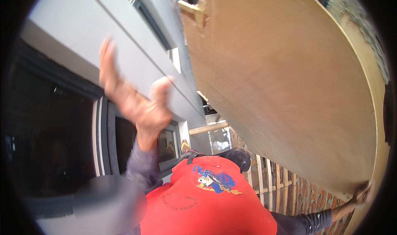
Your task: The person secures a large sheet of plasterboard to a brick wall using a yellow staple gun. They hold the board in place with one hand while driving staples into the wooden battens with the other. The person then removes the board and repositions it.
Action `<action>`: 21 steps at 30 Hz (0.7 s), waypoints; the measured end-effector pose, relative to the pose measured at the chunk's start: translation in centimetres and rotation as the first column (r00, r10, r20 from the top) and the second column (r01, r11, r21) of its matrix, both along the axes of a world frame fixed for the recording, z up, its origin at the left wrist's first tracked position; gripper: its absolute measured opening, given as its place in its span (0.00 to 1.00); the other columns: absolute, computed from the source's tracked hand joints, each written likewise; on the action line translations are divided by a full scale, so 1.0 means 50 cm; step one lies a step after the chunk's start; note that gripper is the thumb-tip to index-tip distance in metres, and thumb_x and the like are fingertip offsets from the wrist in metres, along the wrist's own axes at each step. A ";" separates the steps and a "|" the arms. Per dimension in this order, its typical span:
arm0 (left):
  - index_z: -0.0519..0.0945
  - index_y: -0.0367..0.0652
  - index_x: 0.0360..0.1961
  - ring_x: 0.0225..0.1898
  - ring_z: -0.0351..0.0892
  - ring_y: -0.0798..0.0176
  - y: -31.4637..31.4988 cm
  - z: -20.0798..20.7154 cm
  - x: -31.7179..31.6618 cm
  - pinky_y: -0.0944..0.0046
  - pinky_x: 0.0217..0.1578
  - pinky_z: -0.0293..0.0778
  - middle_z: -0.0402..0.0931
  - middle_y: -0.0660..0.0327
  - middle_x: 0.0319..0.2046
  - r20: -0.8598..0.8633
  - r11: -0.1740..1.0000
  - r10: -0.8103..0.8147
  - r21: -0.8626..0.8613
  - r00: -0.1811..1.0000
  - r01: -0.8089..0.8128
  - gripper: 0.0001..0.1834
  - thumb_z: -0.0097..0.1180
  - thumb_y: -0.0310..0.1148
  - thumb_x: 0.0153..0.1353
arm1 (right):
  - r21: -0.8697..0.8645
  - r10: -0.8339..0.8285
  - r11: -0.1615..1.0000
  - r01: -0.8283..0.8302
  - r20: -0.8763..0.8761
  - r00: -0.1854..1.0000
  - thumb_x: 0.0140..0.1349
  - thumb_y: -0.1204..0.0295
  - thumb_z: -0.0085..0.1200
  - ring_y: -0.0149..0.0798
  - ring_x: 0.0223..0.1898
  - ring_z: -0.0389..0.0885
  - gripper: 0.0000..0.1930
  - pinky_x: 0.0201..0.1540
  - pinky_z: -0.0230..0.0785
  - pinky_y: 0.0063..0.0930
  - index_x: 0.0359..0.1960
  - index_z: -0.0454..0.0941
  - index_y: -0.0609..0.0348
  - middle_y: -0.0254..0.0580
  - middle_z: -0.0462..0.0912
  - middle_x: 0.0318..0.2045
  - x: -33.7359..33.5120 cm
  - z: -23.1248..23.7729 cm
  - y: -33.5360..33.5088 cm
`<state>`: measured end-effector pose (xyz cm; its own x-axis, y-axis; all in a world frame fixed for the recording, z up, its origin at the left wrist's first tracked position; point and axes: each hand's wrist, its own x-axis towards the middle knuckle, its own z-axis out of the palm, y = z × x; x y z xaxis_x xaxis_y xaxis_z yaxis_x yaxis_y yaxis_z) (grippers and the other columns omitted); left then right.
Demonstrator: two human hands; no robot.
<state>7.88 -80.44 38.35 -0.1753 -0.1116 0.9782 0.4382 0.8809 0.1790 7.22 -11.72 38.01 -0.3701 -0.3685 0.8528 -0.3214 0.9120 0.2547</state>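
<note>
A large brown plywood sheet [285, 78] fills the upper right, tilted on edge, with a pale curved-looking rim and a broken, splintered upper left corner. At its lower right edge, my right hand [362, 195] grips the sheet, arm stretched far out to the side. My left hand [138, 100] is raised in front of the grey wall [124, 45], blurred by motion, its fingers and thumb apart and nothing in it. That hand is apart from the plywood.
Dark windows [45, 131] with grey frames line the left. Below the plywood, a wooden pole [209, 128] runs across beside a slatted walkway [269, 181]. A brick wall [308, 202] stands at the lower right. My shoe [185, 145] shows near the window.
</note>
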 end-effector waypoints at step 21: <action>0.70 0.42 0.17 0.13 0.69 0.54 0.346 0.206 -0.275 0.60 0.17 0.66 0.69 0.57 0.10 0.214 0.528 -0.228 -0.793 0.950 0.305 0.28 0.63 0.57 0.46 | -0.102 -0.181 0.976 0.194 0.124 0.976 0.59 0.65 0.55 0.47 0.31 0.78 0.12 0.35 0.69 0.31 0.35 0.80 0.62 0.49 0.79 0.30 0.065 0.057 -0.231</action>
<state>-5.85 -63.15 48.65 -0.1342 0.7815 0.6094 0.6973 0.5114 -0.5023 10.45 -23.27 40.87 -0.5198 -0.1871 0.8335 -0.1629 0.9795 0.1183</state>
